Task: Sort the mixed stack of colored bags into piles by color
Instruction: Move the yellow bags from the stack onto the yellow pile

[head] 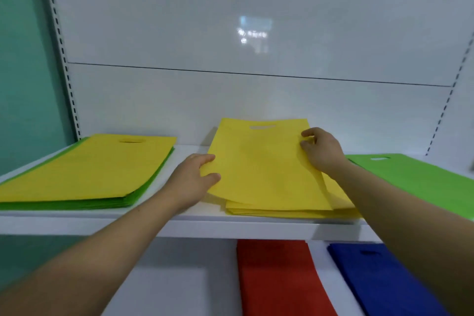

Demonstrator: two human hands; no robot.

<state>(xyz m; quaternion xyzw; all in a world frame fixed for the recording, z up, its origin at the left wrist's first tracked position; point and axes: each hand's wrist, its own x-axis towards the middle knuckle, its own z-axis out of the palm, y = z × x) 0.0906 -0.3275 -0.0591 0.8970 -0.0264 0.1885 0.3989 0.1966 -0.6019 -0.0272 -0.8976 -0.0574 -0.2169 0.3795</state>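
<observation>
A yellow bag point(261, 161) with a cut-out handle hangs tilted just above the yellow pile point(289, 210) in the middle of the white shelf point(205, 226). My left hand point(192, 182) pinches its left edge. My right hand point(320, 149) grips its right edge. At the left lies the mixed stack point(84, 169), a yellow bag on top and green bags showing beneath. A green pile point(420, 177) lies at the right.
On the lower shelf lie a red pile point(279, 277) and a blue pile point(379, 279). A glossy white back panel point(230, 33) rises behind the shelf, with slotted uprights at both sides and a teal wall point(23, 59) at the left.
</observation>
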